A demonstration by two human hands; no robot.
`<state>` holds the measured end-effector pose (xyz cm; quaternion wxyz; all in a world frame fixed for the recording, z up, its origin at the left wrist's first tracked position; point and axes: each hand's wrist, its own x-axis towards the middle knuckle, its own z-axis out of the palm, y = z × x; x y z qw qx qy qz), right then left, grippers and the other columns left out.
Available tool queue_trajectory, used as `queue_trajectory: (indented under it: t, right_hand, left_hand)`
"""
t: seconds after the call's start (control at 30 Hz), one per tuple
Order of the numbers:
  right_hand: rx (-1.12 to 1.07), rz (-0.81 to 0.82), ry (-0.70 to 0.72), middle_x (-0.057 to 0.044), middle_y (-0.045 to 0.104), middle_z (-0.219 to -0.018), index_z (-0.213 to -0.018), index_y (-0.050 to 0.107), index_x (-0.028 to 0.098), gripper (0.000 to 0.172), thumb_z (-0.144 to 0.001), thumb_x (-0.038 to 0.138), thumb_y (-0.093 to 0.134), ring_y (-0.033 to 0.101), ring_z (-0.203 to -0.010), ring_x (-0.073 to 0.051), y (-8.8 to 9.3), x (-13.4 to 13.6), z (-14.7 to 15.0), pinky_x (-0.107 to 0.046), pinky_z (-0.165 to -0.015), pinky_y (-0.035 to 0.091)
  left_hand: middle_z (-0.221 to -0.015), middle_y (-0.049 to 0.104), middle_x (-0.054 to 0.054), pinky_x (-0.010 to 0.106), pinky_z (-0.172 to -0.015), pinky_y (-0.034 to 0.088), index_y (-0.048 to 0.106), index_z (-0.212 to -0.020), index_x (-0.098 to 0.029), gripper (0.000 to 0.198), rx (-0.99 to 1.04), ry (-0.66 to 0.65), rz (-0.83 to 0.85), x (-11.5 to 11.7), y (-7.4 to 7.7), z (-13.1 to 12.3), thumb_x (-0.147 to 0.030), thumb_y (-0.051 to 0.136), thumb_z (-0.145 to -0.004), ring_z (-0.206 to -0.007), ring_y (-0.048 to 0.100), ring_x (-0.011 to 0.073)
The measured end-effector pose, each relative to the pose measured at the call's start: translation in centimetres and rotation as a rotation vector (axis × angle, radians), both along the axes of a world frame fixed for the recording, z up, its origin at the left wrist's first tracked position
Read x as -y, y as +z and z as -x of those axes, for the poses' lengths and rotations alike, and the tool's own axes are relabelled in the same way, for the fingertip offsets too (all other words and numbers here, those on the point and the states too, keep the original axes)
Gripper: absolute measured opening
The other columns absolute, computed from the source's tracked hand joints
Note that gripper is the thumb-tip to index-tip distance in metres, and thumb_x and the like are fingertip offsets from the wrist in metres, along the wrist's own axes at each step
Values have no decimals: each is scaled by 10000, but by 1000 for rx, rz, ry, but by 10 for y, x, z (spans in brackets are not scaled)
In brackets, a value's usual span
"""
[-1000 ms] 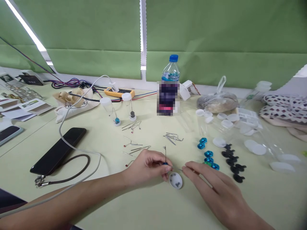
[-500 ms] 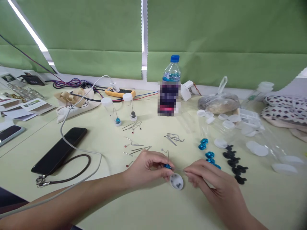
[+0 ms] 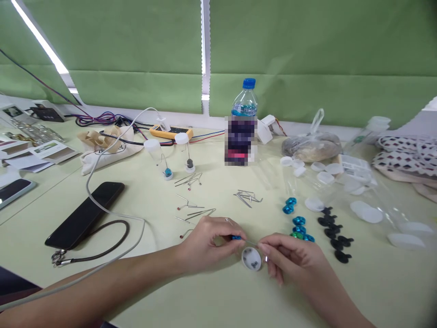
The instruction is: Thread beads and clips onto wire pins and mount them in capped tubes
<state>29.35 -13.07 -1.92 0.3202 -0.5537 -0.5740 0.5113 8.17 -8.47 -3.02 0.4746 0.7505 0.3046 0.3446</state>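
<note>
My left hand [image 3: 208,241] is closed, thumb and fingers pinching a small blue metal part [image 3: 236,237], mostly hidden by the fingers. A bent metal rod [image 3: 228,220] shows just above the fingers. Between finger and thumb, my right hand [image 3: 300,264] grips a thin hex key [image 3: 251,243]; the far end reaches the blue part, and a shiny end shows below the fingers. Just beneath the key, a round white cap [image 3: 251,269] on the table holds several tiny dark pieces.
Right of my hands lie several blue metal parts [image 3: 288,209], one green, and black parts [image 3: 330,233]. Bent rods [image 3: 247,198] lie ahead. Two capped tubes [image 3: 182,138] stand behind. A bottle [image 3: 249,98] is at the back; a phone [image 3: 85,214] and cable are left.
My right hand has moved slightly left, closer to my left hand, and turned. The bent rod has tipped lower. A green part shows among the blue ones.
</note>
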Motion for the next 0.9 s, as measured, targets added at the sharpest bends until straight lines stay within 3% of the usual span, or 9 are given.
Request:
queue_trajectory:
  t: [0.17,0.23,0.37,0.5,0.7,0.9]
  right_hand:
    - [373,-600,84,-34,701,-834,-1061,662,223,197,-896,321,619,668,-632,-152,-3,2,-7,-247,-580,569]
    - [505,-717,117,-38,706,-884,-1075,648,233,172,-932,278,564,695,-699,-165,-5,3,-10,-253,-626,584]
    - [516,-721,206,-33,725,-950,-1051,650,250,278,-983,220,382,719,-796,-167,-7,5,-14,-228,-664,600]
    - [508,-720,201,-2,714,-821,-969,670,253,315,-977,189,362,688,-632,-128,-3,5,-12,-207,-552,562]
    - [459,-564,145,37,650,-644,-1058,645,246,246,-998,241,406,601,-458,-101,-3,4,-9,-203,-461,508]
    - [706,-777,75,-36,717,-955,-973,669,292,268,-992,389,420,722,-684,-170,-7,5,-10,-230,-503,541]
  left_hand:
    - [-737,693,50,250,-652,529,725,-810,-137,160,83,26,270,-3,-1,0,-263,637,-853,-652,647,141]
    - [-720,679,45,256,-650,538,724,-835,-126,159,119,36,342,-4,-1,0,-269,655,-839,-624,650,138]
    - [-733,675,46,241,-647,534,717,-807,-122,141,113,9,329,-3,-2,-1,-241,648,-836,-632,646,130]
    - [-737,681,44,218,-627,518,718,-815,-131,123,58,-2,233,-1,-2,-1,-212,629,-841,-639,633,122]
    - [-785,701,64,230,-645,516,723,-804,-126,124,22,-25,164,0,-1,-1,-181,619,-841,-707,644,146]
    - [-733,660,44,245,-639,535,716,-804,-114,122,135,-17,398,-2,-2,-1,-212,648,-830,-636,651,136]
